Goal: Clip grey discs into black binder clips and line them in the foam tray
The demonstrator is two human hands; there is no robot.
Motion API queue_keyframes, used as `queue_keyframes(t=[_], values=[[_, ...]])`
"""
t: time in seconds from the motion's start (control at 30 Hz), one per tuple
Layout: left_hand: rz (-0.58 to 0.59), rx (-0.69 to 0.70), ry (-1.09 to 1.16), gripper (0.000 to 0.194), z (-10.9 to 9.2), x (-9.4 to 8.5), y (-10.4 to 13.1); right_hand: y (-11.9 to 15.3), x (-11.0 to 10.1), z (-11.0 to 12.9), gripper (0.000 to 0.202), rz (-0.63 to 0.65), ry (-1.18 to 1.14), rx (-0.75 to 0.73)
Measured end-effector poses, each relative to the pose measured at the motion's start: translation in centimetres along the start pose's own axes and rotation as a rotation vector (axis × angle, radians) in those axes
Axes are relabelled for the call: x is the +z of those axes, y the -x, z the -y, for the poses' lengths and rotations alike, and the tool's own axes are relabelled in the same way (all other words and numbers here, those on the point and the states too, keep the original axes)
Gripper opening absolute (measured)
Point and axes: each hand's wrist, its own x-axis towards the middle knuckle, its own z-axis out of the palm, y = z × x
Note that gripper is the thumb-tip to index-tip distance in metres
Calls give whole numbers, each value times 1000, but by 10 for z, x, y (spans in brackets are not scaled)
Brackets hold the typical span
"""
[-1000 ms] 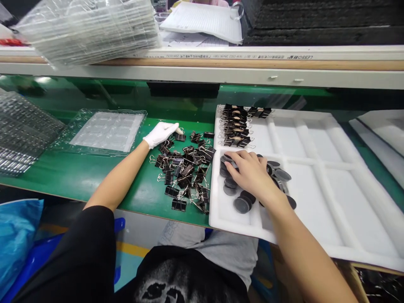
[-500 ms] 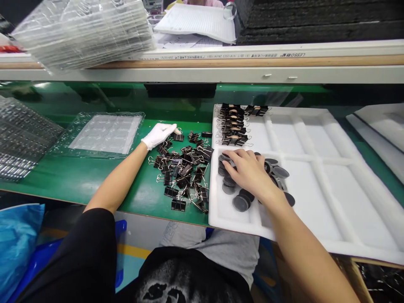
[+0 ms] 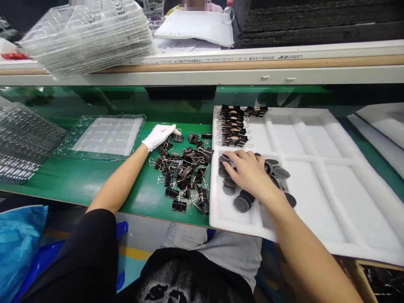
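My left hand (image 3: 160, 135), in a white glove with bare fingertips, pinches a black binder clip (image 3: 178, 138) at the upper left of a loose heap of binder clips (image 3: 186, 168) on the green table. Over at the white foam tray (image 3: 265, 231), my bare right hand (image 3: 249, 170) rests on a pile of dark round discs (image 3: 241, 203). Its thumb and fingers are apart, and what lies under the palm is hidden. A row of binder clips clamped on round pieces (image 3: 234, 126) stands in the tray's upper left compartment, with another clamped pair (image 3: 256, 111) beside it.
Clear plastic trays (image 3: 28, 143) are stacked at the left, near a single clear tray (image 3: 107, 134). More clear trays (image 3: 91, 38) overhang the shelf edge (image 3: 202, 78). White foam sheets (image 3: 381, 130) lie at the right. A blue bag (image 3: 22, 244) hangs low on the left.
The whole view has shifted slightly down and to the right. Both hands keep their places against the clips and discs.
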Motion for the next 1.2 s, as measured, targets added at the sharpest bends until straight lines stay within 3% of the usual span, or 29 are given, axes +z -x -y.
queue_keyframes(t=[0.73,0.93,1.03,1.1,1.13,1.2], values=[[57,-44,-49,65,5,-7,1,-2,8,1,42,-41,59,-40],[94,-54,-55,60,1,-11,0,-1,-4,8,42,-208,194,-80],[99,-54,-52,59,2,-12,0,23,-18,22,42,-399,279,-114],[100,-52,-46,59,4,-12,-1,58,-14,39,38,-517,255,-146],[101,-50,-42,58,5,-12,-1,80,-7,48,34,-546,223,-170],[105,-45,-35,58,7,-12,-2,125,17,64,30,-451,64,-313]])
